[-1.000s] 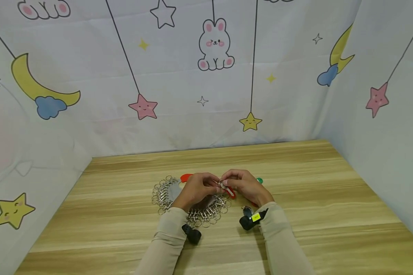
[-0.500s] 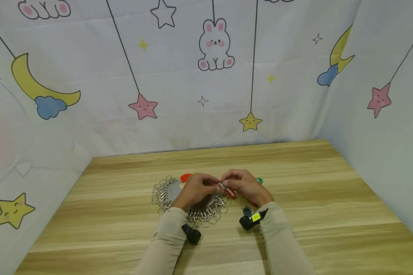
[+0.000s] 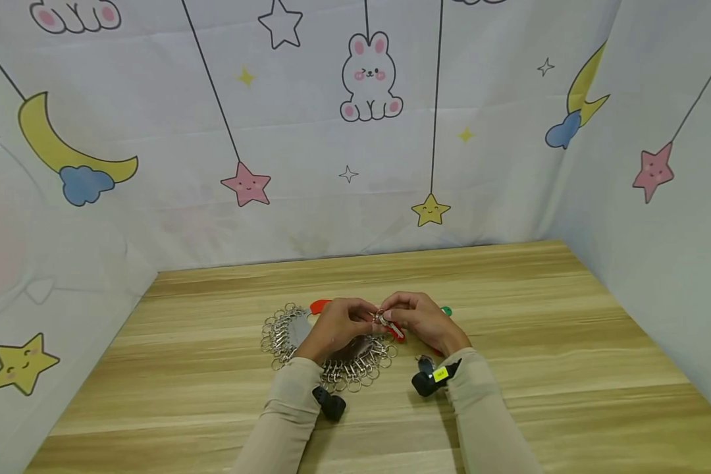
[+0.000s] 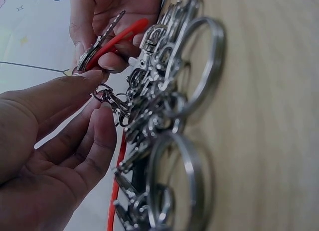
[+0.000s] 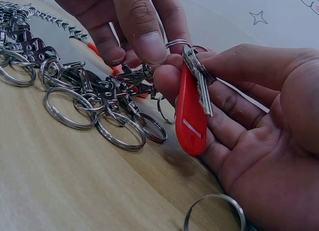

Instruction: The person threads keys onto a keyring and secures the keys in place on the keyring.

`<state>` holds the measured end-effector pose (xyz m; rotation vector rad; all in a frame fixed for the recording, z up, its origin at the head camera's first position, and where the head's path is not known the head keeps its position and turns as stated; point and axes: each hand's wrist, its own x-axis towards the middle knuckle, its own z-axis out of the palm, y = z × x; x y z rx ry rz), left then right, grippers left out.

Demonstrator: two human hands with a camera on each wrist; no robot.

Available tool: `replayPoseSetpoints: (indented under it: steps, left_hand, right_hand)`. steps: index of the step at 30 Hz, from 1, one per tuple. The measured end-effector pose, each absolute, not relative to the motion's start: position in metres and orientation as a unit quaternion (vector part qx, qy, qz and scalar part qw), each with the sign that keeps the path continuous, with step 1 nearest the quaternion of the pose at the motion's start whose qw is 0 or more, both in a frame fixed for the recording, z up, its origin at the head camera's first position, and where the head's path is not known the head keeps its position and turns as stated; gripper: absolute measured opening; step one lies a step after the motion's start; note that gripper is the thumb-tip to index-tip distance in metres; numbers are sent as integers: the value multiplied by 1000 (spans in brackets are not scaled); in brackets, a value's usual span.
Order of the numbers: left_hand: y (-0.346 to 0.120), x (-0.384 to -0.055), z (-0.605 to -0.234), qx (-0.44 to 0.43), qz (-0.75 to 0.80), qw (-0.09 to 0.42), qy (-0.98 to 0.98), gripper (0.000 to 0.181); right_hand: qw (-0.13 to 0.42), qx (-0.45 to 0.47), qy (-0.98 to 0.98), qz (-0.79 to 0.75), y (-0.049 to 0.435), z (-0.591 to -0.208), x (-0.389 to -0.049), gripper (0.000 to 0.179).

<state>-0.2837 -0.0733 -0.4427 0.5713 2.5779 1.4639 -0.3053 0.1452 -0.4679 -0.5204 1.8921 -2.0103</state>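
Note:
In the head view my left hand (image 3: 340, 326) and right hand (image 3: 421, 319) meet fingertip to fingertip over a fan of metal clasps and split rings. The right thumb and fingers pinch a silver key (image 5: 203, 91) and a red plastic tag (image 5: 192, 124) by their small ring. With thumb and fingertips, my left hand grips a small swivel clasp (image 4: 107, 95) at the edge of the fan. A split ring (image 5: 177, 43) links from there toward the key. More swivel clasps (image 5: 107, 94) with large rings hang beside the left fingers.
A grey sheet (image 3: 299, 327) lies inside the fan, partly under the left hand. Behind it sits a red piece (image 3: 320, 307). A green piece (image 3: 447, 311) shows beyond the right hand, and a dark keyed item (image 3: 425, 364) lies near the right wrist. White printed curtains (image 3: 308, 224) edge the table.

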Motion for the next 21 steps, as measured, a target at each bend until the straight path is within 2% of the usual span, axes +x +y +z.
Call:
replayPoseSetpoints:
  steps: [21]
  left_hand:
    - [-76, -283, -440, 200, 489, 67, 846, 20]
  right_hand:
    - [162, -187, 663, -707, 145, -469, -306, 19]
